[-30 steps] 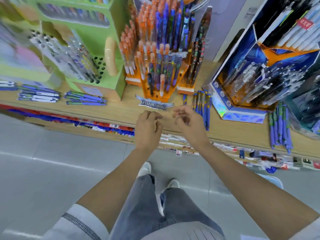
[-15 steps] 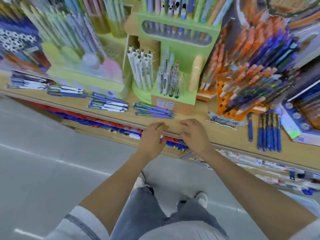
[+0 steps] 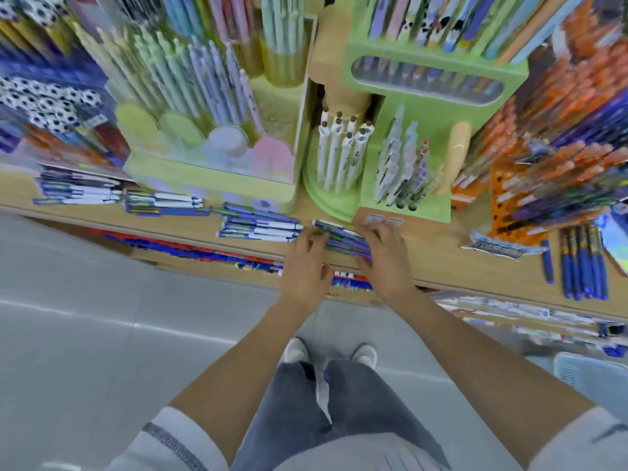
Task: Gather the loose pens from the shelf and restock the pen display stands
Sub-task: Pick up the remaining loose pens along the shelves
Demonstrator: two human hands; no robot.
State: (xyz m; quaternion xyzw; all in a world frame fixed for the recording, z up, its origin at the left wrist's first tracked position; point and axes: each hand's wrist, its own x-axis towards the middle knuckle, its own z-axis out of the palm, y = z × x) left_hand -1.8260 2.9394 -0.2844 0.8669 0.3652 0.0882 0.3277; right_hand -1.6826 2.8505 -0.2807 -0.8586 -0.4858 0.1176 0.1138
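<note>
Purple pens are bracketed end to end at the shelf's front edge.

The purple pens [image 3: 341, 237] are laid on the wooden shelf [image 3: 441, 263], just in front of the green display stand [image 3: 407, 185], with their long axis running left to right. Their right end is covered by the right hand [image 3: 385, 258], fingers curled over and thumb beneath. Their left end is touched by the left hand [image 3: 304, 266] with bent fingers, but a firm pinch cannot be told. A lift led from the right is suggested.

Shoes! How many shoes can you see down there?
2: the left shoe and the right shoe, side by side on the grey floor, their heels hidden under the trouser legs.
</note>
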